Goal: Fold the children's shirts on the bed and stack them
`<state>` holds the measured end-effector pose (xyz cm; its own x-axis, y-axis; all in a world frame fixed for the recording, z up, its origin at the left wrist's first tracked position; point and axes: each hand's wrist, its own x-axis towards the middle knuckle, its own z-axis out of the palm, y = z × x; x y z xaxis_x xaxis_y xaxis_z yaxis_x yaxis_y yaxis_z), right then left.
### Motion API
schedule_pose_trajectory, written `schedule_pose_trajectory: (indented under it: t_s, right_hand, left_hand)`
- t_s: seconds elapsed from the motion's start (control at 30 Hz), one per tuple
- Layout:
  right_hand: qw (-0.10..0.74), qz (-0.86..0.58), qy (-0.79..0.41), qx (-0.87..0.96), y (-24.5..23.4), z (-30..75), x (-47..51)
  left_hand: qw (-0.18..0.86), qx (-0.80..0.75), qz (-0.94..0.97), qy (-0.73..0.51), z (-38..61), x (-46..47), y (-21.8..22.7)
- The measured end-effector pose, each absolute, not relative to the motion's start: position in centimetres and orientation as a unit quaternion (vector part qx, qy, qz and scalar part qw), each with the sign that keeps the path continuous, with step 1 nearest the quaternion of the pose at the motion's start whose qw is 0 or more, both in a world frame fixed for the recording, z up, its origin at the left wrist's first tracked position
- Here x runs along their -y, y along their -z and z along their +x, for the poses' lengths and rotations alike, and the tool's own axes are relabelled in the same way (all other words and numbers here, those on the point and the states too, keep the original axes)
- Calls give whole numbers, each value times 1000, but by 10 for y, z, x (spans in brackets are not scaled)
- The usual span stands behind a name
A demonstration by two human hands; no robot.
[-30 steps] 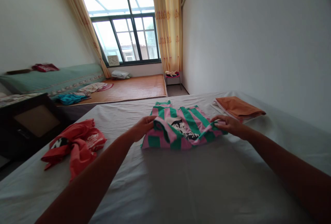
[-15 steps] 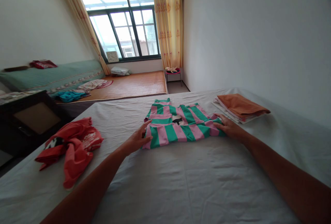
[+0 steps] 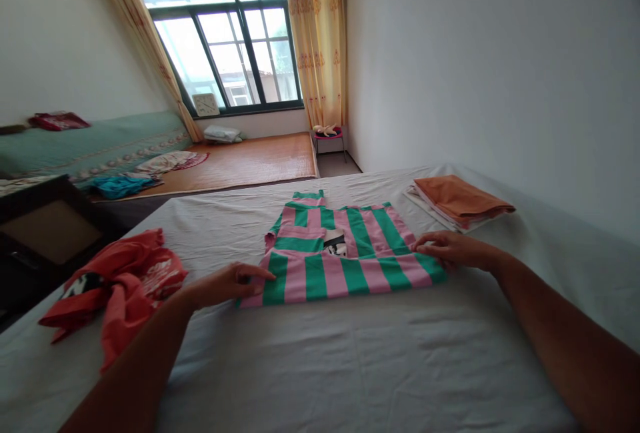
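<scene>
A green-and-pink striped shirt [image 3: 350, 273] lies partly folded on the bed, with a strip along its near side turned over the rest. Part of a black-and-white print shows at its middle. At the shirt's left end rests my left hand [image 3: 227, 284], its index finger and thumb apart on the cloth. My right hand [image 3: 460, 251] is at the right end, its curled fingertips pinching the cloth by the edge of the folded strip. The undersides of the right fingers are hidden.
A crumpled red shirt [image 3: 120, 286] lies left on the white bed sheet [image 3: 360, 366]. Folded clothes, orange on top [image 3: 460, 199], sit at the right near the wall. Beyond stand a dark cabinet [image 3: 45, 219], another bed with a brown mat [image 3: 260, 156] and a small stool [image 3: 330, 134].
The folded strip has become flatter and wider and come nearer. My left hand has moved left and nearer along it; my right hand has shifted slightly right and nearer. The view has tilted slightly.
</scene>
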<state>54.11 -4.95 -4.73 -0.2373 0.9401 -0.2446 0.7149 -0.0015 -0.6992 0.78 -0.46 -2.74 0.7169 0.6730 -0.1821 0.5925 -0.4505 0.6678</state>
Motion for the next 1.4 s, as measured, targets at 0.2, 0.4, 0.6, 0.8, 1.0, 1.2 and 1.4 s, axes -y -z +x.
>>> schedule_pose_trajectory:
  t_s: [0.2,0.4,0.6,0.8,1.0,1.2,1.4]
  right_hand:
    - [221,-672,-117,697,55,538,9]
    - [121,-737,-23,665,61,518,-61]
    - [115,-753,-5,648,78,498,-104]
    - [129,-765,25,631,70,515,-117]
    - [187,-651,73,732,63,445,-75]
    - [143,-508,-20,849,96,380,9]
    - [71,-677,49,731,114,478,41]
  left_hand:
    - [162,-448,860,-183,33,-3,17]
    - [86,-383,899,-193,100,-12,33]
    - [75,-295,947,-107,149,15,59]
    - [81,-279,951,-100,157,29,75]
    - [69,-334,930,-136,148,4,64]
    - [23,-482,873,-72,123,-37,75]
    - [9,-564,824,-50,118,-40,83]
